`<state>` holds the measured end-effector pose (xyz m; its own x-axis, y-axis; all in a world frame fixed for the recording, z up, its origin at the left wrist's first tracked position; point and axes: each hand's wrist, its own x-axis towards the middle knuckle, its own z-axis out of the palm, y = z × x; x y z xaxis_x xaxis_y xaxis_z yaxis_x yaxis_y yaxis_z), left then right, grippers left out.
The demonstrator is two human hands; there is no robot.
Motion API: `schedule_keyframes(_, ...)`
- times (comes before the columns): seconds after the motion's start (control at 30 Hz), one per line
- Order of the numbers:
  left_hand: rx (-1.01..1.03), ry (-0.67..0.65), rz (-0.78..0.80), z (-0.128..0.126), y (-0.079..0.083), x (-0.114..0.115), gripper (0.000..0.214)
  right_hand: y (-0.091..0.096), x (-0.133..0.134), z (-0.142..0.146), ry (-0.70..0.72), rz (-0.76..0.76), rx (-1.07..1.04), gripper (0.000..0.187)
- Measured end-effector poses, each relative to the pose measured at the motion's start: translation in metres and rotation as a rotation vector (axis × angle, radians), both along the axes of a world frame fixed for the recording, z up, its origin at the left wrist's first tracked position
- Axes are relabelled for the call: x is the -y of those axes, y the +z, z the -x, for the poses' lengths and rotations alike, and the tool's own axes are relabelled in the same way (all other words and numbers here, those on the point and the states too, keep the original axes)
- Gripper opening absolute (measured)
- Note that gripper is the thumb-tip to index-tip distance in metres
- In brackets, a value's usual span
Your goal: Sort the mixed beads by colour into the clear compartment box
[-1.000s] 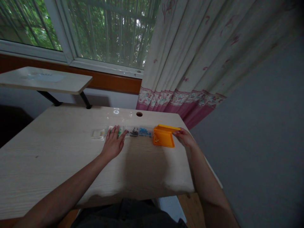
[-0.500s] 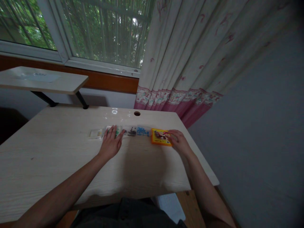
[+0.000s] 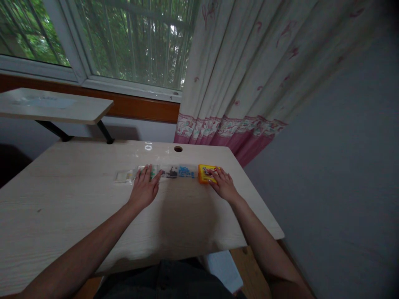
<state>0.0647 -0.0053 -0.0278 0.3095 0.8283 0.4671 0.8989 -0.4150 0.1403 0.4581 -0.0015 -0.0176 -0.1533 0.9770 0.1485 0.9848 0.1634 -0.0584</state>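
Note:
My left hand [image 3: 145, 187] lies with fingers spread over a clear packet of green pieces [image 3: 152, 173], partly hiding it. To its left is a clear packet with pale contents [image 3: 124, 176]. Just right of my left fingers sit a clear packet of dark pieces [image 3: 171, 172] and another of blue pieces [image 3: 186, 171], all in one row. At the row's right end stands a flat yellow-orange box [image 3: 204, 174] with a printed picture. My right hand [image 3: 223, 185] rests on the box with fingers stretched out, covering its right part.
The pale wooden desk [image 3: 87, 207] has a round cable hole [image 3: 178, 149] near its back edge. A raised shelf [image 3: 93, 109] stands at the back left. A flowered curtain [image 3: 230, 83] hangs behind, and a white item [image 3: 224, 270] lies below the desk's front edge.
My right hand has moved from the box's right edge onto its top, and its fingers have straightened. The box sits slightly farther back. My left hand stays in place.

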Motion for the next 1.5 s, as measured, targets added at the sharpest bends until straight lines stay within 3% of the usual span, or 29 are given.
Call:
schedule_keyframes(0.17,0.021,-0.015,0.005,0.0,0.0,0.0,0.053,0.002,-0.03,-0.016,0.006,0.017,-0.058,0.057)
schedule_keyframes(0.3,0.032,-0.01,-0.007,-0.001,-0.001,-0.001,0.052,0.017,-0.046,-0.012,0.016,0.044,-0.083,0.056)
schedule_keyframes(0.4,0.019,-0.007,-0.014,-0.001,-0.002,-0.001,0.051,0.032,-0.051,0.012,0.081,-0.021,-0.07,0.064)
schedule_keyframes(0.57,0.02,-0.01,-0.004,-0.001,-0.002,-0.001,0.05,0.046,-0.06,0.068,0.397,0.028,-0.035,0.082)
schedule_keyframes(0.73,0.002,0.002,-0.011,0.0,-0.002,-0.002,0.051,0.041,-0.072,0.093,0.392,0.078,0.035,0.084)
schedule_keyframes(0.87,-0.005,0.002,-0.018,0.0,0.0,0.0,0.051,0.053,-0.081,0.077,0.317,-0.009,-0.054,0.075)
schedule_keyframes(1.0,0.003,-0.006,-0.01,-0.001,0.002,0.002,0.051,0.078,-0.085,0.032,0.21,-0.1,-0.21,0.074)
schedule_keyframes(1.1,0.01,-0.012,-0.014,-0.001,0.001,0.002,0.053,0.084,-0.084,-0.004,0.172,-0.007,-0.25,0.069)
schedule_keyframes(1.23,-0.002,-0.011,-0.016,-0.001,0.0,0.001,0.053,0.067,-0.078,-0.032,0.185,0.189,-0.322,0.068)
schedule_keyframes(1.37,-0.022,-0.002,-0.018,-0.001,0.0,0.001,0.052,0.057,-0.075,-0.025,0.188,0.117,-0.254,0.079)
schedule_keyframes(1.43,-0.018,-0.001,-0.016,0.0,0.0,0.001,0.052,0.059,-0.075,-0.005,0.217,0.043,-0.228,0.085)
schedule_keyframes(1.5,-0.004,-0.003,-0.009,0.0,-0.001,0.001,0.051,0.061,-0.074,0.026,0.299,-0.013,-0.245,0.077)
